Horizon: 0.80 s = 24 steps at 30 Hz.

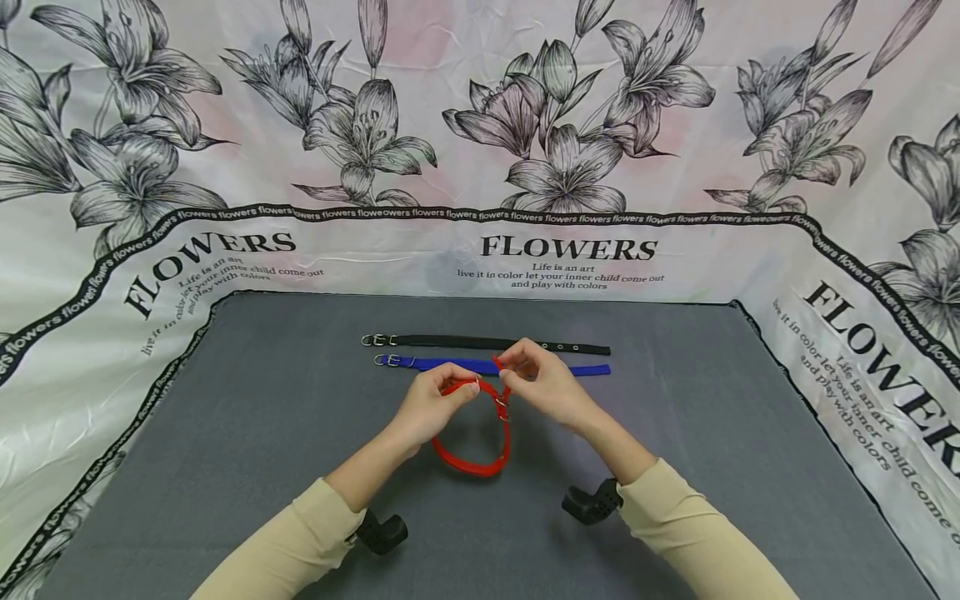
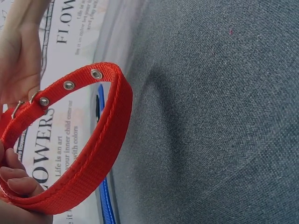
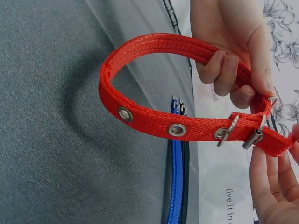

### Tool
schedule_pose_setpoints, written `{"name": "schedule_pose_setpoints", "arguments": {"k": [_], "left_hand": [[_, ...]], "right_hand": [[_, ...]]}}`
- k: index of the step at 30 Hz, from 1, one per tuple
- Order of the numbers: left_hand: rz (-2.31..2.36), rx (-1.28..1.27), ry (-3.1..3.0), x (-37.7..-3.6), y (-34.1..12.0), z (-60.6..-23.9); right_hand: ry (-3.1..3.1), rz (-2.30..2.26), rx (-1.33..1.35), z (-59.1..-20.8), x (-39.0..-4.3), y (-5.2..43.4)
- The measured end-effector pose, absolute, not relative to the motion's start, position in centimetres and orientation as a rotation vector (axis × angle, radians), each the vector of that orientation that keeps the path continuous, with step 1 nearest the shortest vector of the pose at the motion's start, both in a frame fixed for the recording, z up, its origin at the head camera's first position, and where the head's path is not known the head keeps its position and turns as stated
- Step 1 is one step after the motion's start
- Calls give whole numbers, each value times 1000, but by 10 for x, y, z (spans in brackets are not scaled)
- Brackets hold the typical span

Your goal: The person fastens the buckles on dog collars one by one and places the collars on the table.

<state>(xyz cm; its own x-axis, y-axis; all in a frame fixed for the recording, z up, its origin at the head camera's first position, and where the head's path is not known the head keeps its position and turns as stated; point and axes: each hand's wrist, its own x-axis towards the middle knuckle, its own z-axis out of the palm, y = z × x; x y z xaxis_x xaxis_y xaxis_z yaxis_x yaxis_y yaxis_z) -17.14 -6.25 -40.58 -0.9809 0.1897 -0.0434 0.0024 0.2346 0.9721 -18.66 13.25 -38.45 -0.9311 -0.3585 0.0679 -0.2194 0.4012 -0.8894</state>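
At frame centre both hands, left hand (image 1: pixel 431 406) and right hand (image 1: pixel 546 382), pinch the looped red collar (image 1: pixel 480 454) at its buckle (image 3: pixel 254 135). Just above lie a blue collar (image 1: pixel 442 363) and black collar (image 1: pixel 480 342) on the grey mat (image 1: pixel 262 433).

"FLOWERS" and "Life is an art" on the floral backdrop cloth (image 1: pixel 570 258); "flowers" repeated along its black border band (image 1: pixel 525 217)

Light was bright and even, shadows soft beneath the red collar (image 3: pixel 154 122); head view bowed at edges; wrist views were sharp.
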Motion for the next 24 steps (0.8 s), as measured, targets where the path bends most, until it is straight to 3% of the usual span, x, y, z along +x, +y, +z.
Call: {"name": "schedule_pose_setpoints", "arguments": {"k": [24], "left_hand": [[1808, 281, 2355, -166, -61, -405]], "right_hand": [[2654, -1185, -853, -380, -184, 131]]}}
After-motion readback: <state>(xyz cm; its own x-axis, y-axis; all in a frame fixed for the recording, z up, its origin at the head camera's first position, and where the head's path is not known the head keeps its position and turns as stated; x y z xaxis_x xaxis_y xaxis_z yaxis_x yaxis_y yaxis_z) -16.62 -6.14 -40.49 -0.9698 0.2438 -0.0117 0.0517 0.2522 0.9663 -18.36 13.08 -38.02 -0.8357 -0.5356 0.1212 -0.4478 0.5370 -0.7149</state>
